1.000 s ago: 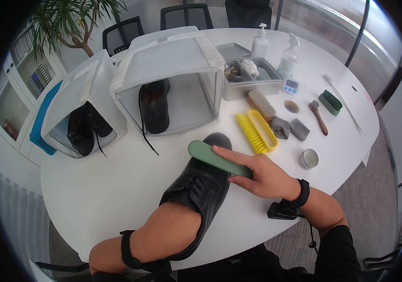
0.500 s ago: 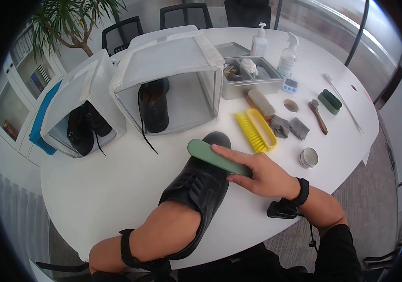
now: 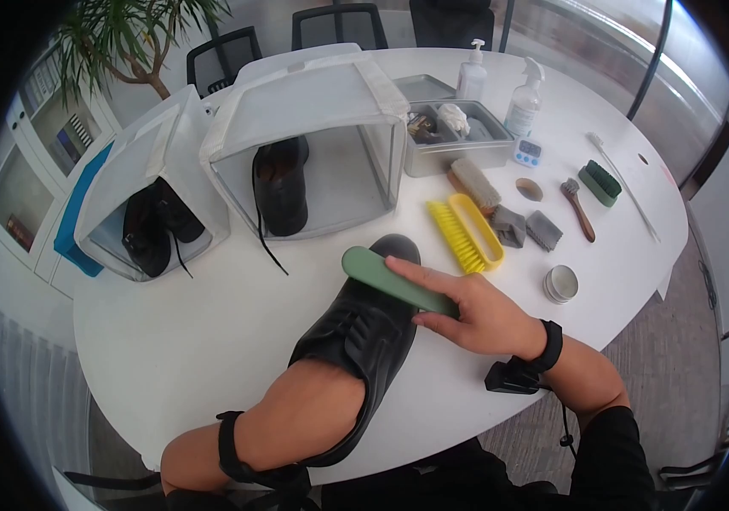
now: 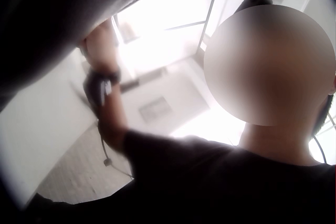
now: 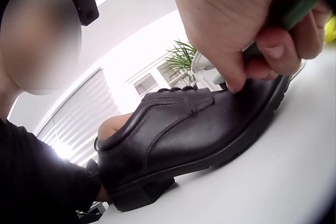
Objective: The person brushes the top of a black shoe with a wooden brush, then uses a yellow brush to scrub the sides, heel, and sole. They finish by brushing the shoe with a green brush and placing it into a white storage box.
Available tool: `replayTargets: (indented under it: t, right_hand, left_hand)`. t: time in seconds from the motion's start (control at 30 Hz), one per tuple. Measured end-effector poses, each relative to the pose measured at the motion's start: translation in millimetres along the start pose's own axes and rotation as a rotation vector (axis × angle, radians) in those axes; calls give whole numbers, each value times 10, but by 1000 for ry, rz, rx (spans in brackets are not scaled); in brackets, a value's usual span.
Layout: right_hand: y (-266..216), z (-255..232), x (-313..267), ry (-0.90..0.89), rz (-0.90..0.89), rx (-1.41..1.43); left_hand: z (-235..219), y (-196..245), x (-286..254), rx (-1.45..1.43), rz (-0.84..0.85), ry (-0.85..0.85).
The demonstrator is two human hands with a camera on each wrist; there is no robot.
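Observation:
A black lace-up shoe (image 3: 356, 336) is tilted over the near part of the white table, toe pointing away. My left hand (image 3: 318, 399) is inside its opening, with the fingers hidden. My right hand (image 3: 488, 315) grips a green-backed brush (image 3: 394, 285) that lies across the shoe's toe area, its bristles out of sight. In the right wrist view, the fingers (image 5: 275, 50) curl round the green brush (image 5: 302, 8) above the shoe (image 5: 184, 129). The left wrist view shows the dark shoe (image 4: 52, 19) close up and my right hand (image 4: 101, 45) beyond it.
Two white boxes (image 3: 305, 98) hold black shoes at the back left. Behind my right hand lie a yellow brush (image 3: 485, 234), grey cloths (image 3: 543, 231), a round tin (image 3: 560, 284) and other brushes. A metal tray (image 3: 458, 160), bottles (image 3: 522, 111) and a timer (image 3: 527, 152) stand farther back.

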State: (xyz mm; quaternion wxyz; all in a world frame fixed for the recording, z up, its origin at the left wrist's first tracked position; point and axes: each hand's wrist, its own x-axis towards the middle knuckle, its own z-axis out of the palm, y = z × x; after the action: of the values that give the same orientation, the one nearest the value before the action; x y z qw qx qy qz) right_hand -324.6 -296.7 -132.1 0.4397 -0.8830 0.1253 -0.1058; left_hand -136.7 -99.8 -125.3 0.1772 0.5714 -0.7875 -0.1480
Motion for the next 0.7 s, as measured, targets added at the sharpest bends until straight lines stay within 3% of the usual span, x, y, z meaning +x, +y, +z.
replayTargets:
  t: [0.3, 0.57, 0.63, 0.7]
  right_hand:
    - [8, 6, -2, 2, -20, -18]
    - [20, 17, 0, -10, 11, -11]
    - [108, 57, 7, 69, -120, -67]
    - [106, 56, 5, 68, -116, -67]
  left_hand:
    - [11, -13, -13, -12, -54, -53]
    - [47, -25, -21, -31, -11, 41]
    - [45, -21, -20, -27, -12, 42]
    - [33, -12, -13, -23, -13, 42]
